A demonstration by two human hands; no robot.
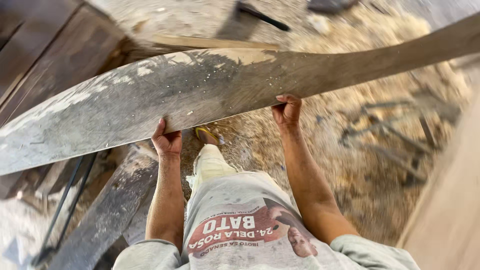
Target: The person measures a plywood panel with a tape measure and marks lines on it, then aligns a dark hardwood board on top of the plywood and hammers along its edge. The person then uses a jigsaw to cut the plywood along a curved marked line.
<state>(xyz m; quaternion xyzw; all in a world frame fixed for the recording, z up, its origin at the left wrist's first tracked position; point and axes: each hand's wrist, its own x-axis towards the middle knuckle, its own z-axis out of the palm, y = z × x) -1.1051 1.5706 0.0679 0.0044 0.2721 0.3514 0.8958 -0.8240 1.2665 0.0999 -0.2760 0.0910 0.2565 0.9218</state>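
A long, wide grey wooden plank (200, 87), dusted with sawdust, spans the frame, tilted from lower left to upper right.

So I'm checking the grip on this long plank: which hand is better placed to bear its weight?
Probably the left hand: it grips the near edge of the plank closer to the wide, heavier-looking end. The right hand holds toward the narrowing end.

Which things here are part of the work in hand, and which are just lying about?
In hand: long wooden plank, gripped at its near edge by left hand and right hand.

Lying about: sawdust, dark board, metal frame.
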